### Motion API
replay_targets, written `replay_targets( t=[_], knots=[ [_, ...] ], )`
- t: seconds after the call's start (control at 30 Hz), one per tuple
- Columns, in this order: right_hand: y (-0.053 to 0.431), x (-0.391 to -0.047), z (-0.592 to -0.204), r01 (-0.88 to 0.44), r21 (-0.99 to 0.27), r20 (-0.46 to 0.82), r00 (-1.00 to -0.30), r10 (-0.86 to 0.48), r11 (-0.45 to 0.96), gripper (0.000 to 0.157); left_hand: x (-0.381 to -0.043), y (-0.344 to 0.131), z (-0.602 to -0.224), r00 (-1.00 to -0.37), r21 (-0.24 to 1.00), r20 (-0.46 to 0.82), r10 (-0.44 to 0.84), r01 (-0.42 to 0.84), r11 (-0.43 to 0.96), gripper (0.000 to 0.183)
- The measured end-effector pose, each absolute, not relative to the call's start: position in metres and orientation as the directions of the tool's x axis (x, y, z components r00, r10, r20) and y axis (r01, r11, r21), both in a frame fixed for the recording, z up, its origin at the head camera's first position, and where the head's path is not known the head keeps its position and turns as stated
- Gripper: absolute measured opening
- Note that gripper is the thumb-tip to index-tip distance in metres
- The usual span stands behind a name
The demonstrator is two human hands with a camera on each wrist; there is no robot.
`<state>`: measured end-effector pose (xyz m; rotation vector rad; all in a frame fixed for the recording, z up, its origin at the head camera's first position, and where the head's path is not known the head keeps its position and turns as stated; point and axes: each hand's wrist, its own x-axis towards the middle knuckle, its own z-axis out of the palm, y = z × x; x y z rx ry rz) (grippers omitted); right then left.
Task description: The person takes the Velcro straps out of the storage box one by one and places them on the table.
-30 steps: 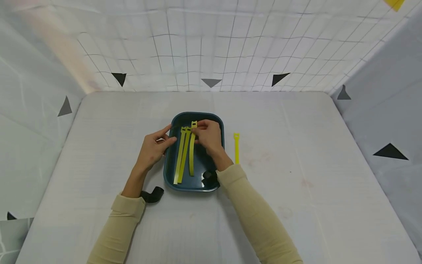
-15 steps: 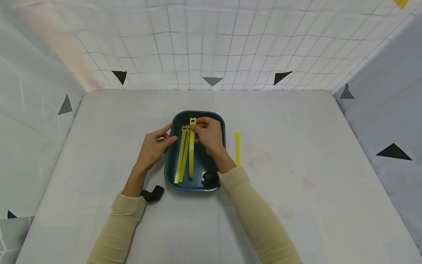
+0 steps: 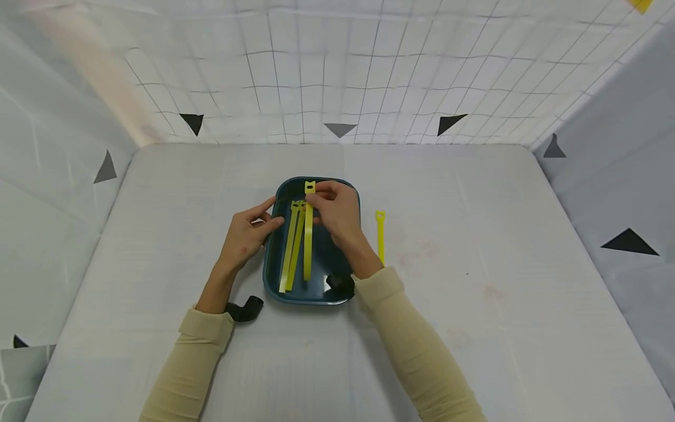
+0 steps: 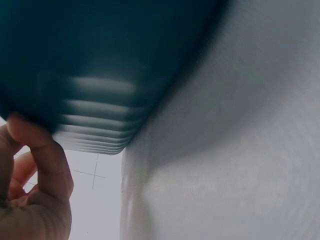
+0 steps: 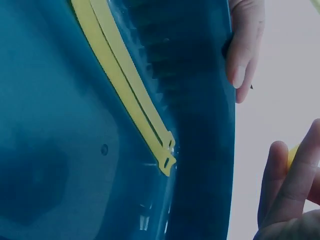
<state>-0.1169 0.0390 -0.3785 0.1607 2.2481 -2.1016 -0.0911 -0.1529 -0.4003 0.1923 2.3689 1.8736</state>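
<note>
A dark teal tray (image 3: 324, 298) stands on the table. At its left side my left hand (image 3: 244, 239) grips the rim, thumb over the edge; in the left wrist view its curled fingers (image 4: 47, 165) touch the outer wall. My right hand (image 3: 340, 215) pinches a yellow cable strap (image 3: 308, 249) near its slotted head, above the tray, with the tail hanging toward me. Two more yellow straps (image 5: 117, 82) lie side by side in the tray, heads against the far end. Another yellow strap (image 3: 380, 234) lies on the table right of the tray, its near end behind my right wrist.
A black wrist-camera mount (image 3: 245, 309) sits by my left cuff, and another black mount (image 3: 340, 285) overhangs the tray's near right corner. White sheeting with grid lines (image 3: 337, 70) rises behind the white table (image 3: 464, 328).
My right hand has moved slightly up and away with its strap, whose head now stands farther from the two straps in the tray. The left hand stays on the rim.
</note>
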Motion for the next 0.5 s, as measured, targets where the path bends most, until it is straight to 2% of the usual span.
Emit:
replay_targets(
  t=[0.5],
  knots=[
    [0.051,-0.113,-0.368,0.081,-0.996,-0.081,-0.996,0.024,0.019,0.022,-0.09,-0.152,-0.4,-0.986,0.971,-0.001,0.17,0.04,0.236,0.054]
  ],
)
